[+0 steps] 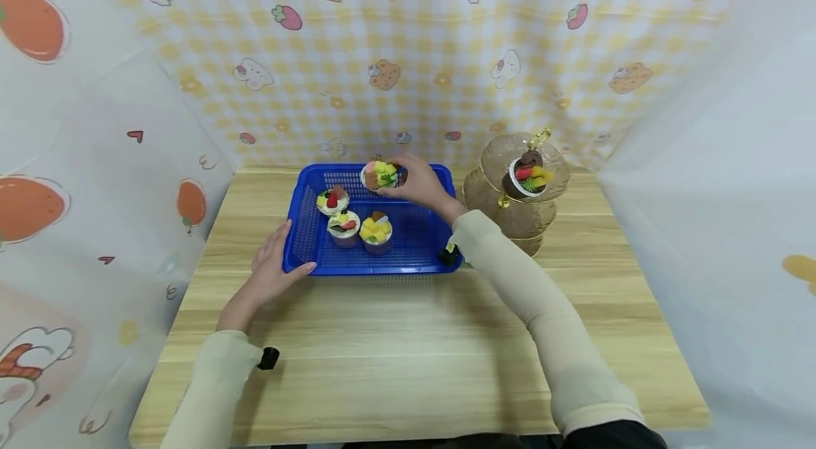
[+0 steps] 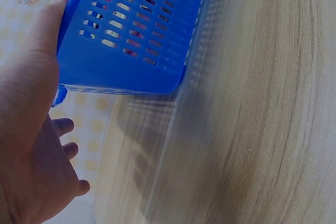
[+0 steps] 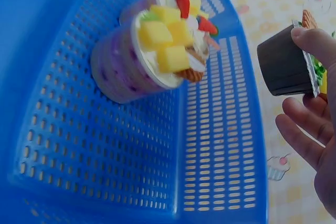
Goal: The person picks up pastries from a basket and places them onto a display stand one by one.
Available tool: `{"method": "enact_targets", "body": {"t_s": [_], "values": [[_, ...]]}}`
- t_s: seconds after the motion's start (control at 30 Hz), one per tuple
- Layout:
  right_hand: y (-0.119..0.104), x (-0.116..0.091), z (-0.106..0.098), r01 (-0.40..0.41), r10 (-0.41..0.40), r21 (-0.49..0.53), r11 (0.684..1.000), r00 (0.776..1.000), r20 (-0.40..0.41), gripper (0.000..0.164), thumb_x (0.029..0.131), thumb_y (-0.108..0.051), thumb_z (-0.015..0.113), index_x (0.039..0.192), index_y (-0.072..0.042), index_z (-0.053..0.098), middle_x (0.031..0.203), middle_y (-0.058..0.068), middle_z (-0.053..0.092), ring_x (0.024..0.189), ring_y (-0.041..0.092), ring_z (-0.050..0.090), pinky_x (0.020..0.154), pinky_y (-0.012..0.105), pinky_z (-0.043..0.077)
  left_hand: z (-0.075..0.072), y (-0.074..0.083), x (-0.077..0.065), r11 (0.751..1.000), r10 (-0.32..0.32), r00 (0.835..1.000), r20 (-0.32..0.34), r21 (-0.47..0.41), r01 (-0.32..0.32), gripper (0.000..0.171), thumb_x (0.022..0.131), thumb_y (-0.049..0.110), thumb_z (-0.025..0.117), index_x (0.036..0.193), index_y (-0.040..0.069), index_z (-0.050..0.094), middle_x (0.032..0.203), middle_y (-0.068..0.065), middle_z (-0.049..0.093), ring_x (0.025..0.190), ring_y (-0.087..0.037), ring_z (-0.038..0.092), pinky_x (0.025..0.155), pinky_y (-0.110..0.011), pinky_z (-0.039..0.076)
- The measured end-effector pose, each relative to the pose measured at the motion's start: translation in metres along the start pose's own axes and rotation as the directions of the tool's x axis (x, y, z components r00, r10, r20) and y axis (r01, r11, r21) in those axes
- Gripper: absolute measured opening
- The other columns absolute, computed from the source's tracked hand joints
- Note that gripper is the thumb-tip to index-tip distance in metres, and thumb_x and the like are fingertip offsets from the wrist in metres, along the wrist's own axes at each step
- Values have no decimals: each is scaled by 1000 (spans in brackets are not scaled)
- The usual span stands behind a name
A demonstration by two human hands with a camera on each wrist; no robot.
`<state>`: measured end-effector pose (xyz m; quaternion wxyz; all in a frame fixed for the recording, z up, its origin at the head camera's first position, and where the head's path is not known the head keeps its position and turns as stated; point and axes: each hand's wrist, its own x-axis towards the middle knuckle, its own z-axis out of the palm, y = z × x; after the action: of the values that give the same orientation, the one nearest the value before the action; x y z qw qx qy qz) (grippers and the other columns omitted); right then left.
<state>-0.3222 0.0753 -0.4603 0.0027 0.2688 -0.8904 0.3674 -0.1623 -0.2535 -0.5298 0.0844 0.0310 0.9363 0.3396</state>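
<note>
My right hand (image 1: 417, 183) pinches a dark dessert cup (image 3: 285, 62) by its pale rim, thumb on one side and fingers on the other. Yellow cubes, a green sprig and a biscuit top this cup, held above the far side of the blue basket (image 1: 417, 266). Inside the basket's left half stand three more dessert cups: one with yellow cubes (image 1: 376, 229), one with red fruit and a dark piece (image 1: 344, 224), and one behind at the left (image 1: 333, 200). My left hand (image 1: 270, 268) rests at the basket's front left corner, thumb against the rim and fingers extended.
Right of the basket stands a tiered amber stand (image 1: 489, 160) with a gold handle (image 1: 540, 138). On its top tier sits a tilted chocolate dessert cup (image 1: 528, 174). The wooden table (image 1: 408, 357) meets a checked cloth (image 1: 408, 45) behind.
</note>
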Motion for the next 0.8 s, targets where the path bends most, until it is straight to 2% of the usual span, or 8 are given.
{"method": "enact_targets", "body": {"t_s": [0.23,0.4,0.6,0.8], "values": [[-18,-29,-18,4,-4,-22,1000,1000,-4,67,79,-44,81,135,-13,59,116,4,60,76,11,59,69,26,54,0,1,0,1000,-3,1000,5,-3,3,108,89,54,66,159,26,-11,168,-18,-1,151,-49,-2,115,-75,-1],[-29,-55,-33,32,-32,-12,999,999,-16,65,77,-40,83,132,-12,61,106,4,60,73,15,60,65,24,52,0,-1,-1,1000,0,1000,-3,-9,0,107,89,51,67,159,26,-11,168,-18,-1,151,-49,-2,115,-75,-1],[-36,-97,-57,48,-48,8,999,998,-36,63,75,-31,87,128,-8,63,99,5,62,72,22,64,63,23,53,2,-1,-1,1000,-1,1000,2,-9,1,108,89,54,66,159,25,-11,168,-18,-1,151,-49,-1,114,-75,-1],[-42,-142,-87,53,-50,23,998,995,-84,62,72,-24,89,126,-10,64,102,4,64,69,11,64,62,21,56,1,0,1,1000,1,1000,-1,-6,-1,107,90,51,66,159,28,-12,168,-16,-3,151,-49,-2,114,-75,-1]]}}
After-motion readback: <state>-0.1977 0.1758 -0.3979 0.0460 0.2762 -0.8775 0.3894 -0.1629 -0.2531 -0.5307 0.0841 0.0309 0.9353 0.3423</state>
